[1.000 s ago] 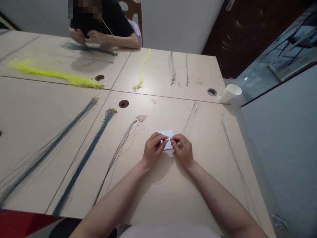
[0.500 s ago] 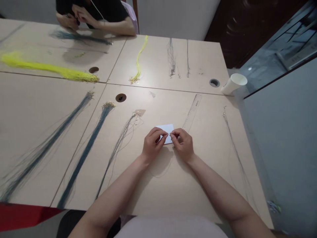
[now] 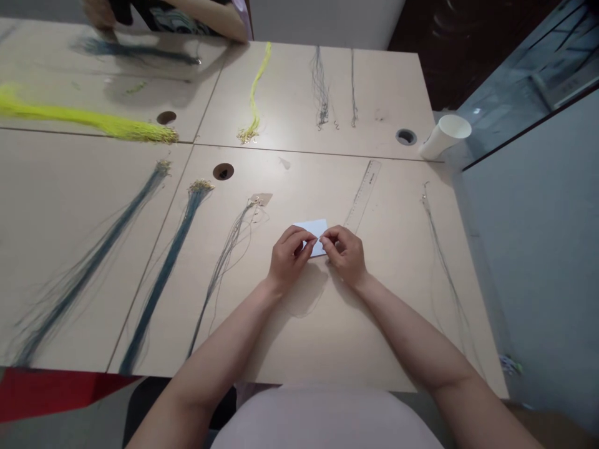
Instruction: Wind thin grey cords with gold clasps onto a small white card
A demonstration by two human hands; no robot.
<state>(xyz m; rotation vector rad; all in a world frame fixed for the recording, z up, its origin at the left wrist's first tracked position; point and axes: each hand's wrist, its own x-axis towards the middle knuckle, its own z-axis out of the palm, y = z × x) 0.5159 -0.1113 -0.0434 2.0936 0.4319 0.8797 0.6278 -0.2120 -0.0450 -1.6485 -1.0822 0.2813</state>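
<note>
My left hand (image 3: 291,252) and my right hand (image 3: 345,252) meet over a small white card (image 3: 312,228) on the table. Thumb and forefinger of each are pinched, the tips almost touching. Between them runs a fine fishing line (image 3: 299,317), whose faint loop hangs below the hands; anything smaller at the fingertips is too tiny to make out. Just beyond my right hand lies a clear ruler (image 3: 364,190). Left of my left hand is a loose bunch of grey lines (image 3: 224,249) with small metal hooks (image 3: 257,201) at its top end.
Blue-grey line bundles (image 3: 168,274) with gold hooks spread over the left side. Yellow bundles (image 3: 88,120) lie farther back. A few lines (image 3: 442,255) rest at the right. A white cup (image 3: 444,137) stands by the right edge. Across the table sits another person (image 3: 206,15).
The view has tipped slightly downward, so the table sits higher in the picture. My hands keep their pinch over the card. The person opposite has shifted their arms.
</note>
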